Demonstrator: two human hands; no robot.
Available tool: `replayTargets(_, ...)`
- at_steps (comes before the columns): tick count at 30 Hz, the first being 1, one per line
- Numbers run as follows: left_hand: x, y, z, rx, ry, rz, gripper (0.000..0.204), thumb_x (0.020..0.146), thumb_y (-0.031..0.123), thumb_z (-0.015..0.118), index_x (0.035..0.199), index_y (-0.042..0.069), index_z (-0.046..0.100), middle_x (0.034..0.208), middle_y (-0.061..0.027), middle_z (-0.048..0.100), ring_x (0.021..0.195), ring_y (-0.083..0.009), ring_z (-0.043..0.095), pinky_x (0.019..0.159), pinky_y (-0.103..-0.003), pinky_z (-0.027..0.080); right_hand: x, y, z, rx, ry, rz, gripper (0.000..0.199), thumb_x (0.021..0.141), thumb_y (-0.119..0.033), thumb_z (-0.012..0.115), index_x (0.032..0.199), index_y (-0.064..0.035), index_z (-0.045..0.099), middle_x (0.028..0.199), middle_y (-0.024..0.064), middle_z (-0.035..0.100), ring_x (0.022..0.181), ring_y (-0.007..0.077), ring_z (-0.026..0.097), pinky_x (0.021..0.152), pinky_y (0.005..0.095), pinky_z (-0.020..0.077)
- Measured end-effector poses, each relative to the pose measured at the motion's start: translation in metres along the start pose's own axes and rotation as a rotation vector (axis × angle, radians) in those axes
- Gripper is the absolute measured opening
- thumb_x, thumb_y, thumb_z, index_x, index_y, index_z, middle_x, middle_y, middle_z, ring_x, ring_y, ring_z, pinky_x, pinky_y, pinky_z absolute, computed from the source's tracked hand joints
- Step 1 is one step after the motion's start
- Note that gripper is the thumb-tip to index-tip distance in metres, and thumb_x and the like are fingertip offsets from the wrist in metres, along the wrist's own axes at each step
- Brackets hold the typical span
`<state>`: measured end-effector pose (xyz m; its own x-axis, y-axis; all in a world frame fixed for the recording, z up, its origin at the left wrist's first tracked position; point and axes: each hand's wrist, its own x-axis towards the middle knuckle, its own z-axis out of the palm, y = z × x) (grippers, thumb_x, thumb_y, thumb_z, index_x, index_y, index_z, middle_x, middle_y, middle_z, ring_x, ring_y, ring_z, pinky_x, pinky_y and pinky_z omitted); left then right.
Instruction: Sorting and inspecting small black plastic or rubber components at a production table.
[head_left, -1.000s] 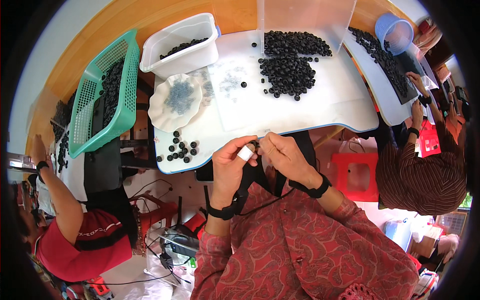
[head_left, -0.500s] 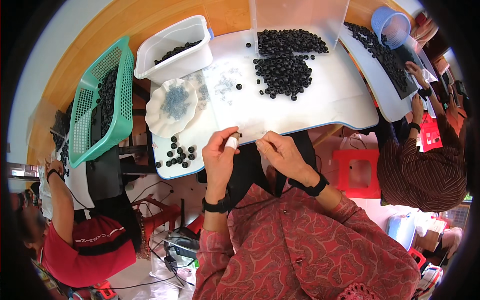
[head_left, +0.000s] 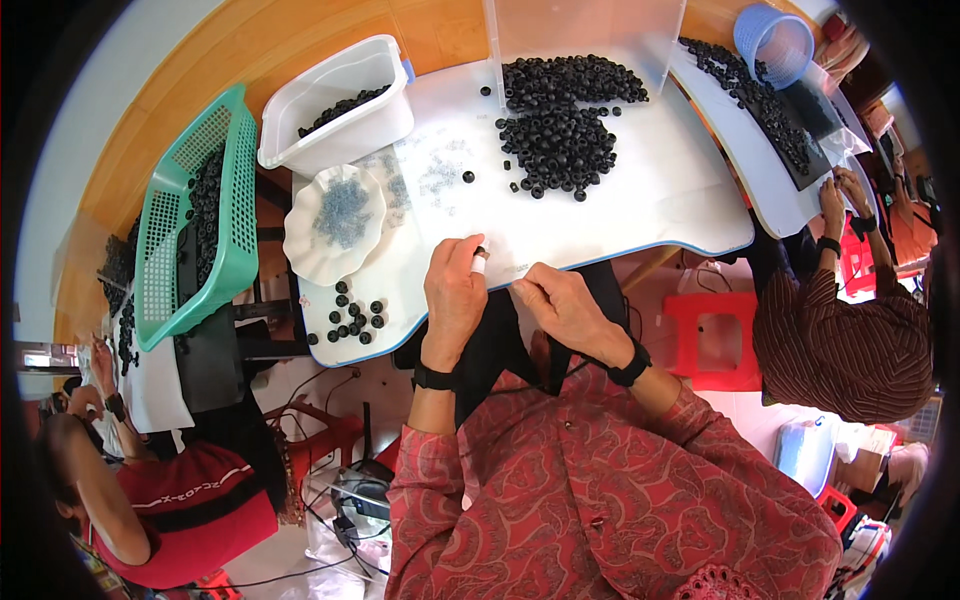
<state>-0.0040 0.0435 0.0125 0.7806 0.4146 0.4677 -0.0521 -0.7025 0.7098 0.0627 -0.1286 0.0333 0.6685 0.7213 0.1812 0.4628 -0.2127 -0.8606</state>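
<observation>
Left hand [head_left: 456, 300] nearer black pile [head_left: 556, 152]

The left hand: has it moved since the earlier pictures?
Yes. Judged against the white wavy plate, the left hand has moved forward, farther over the table.

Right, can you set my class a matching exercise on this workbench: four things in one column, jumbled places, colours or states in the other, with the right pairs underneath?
Things
1. wavy-edged plate
2. the wearer's left hand
3. large holed basket
4. white tub

Descriptions
A. green
B. stands beyond the plate, with black pieces inside
C. has something white on it
D. holds small translucent pieces

Pairs: 1-D, 2-C, 3-A, 4-B
</observation>
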Motion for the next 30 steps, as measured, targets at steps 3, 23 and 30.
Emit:
replayTargets(3, 0.001, -0.001, 0.001, 0.05, 0.002, 0.041, 0.032, 0.076, -0.012, 0.055, 0.103, -0.001, 0.067, 0.096, -0.016, 0.062, 0.089, -0.0347, 0.062, 0.078, -0.042, 0.053, 0.002, 0.003, 0.002, -0.02, 0.026, -0.044, 0.015, 0.096, -0.011, 0.06, 0.088, 0.0023, 0.059, 0.063, 0.0146, 0.055, 0.053, 0.0222, 0.051, 0.052, 0.0351, 0.0421)
replayTargets(23, -0.021, 0.005, -0.012, 0.003, -0.08, 0.056, 0.029, 0.072, -0.012, 0.06, 0.096, 0.003, 0.069, 0.093, -0.0133, 0.064, 0.092, -0.0334, 0.063, 0.077, -0.041, 0.053, 0.003, 0.005, 0.006, -0.039, 0.014, -0.033, 0.018, 0.097, -0.014, 0.059, 0.088, 0.0002, 0.055, 0.072, 0.0195, 0.059, 0.063, 0.038, 0.059, 0.057, 0.0441, 0.0442)
replayTargets(30, -0.023, 0.008, -0.006, 0.063, -0.053, 0.159, 0.028, 0.072, -0.011, 0.061, 0.094, 0.003, 0.069, 0.093, -0.0113, 0.064, 0.088, -0.0316, 0.062, 0.077, -0.04, 0.051, 0.015, -0.004, 0.014, -0.019, 0.15, -0.092, 0.008, 0.097, -0.007, 0.056, 0.092, -0.001, 0.057, 0.088, 0.0169, 0.059, 0.076, 0.0369, 0.058, 0.066, 0.0425, 0.0463)
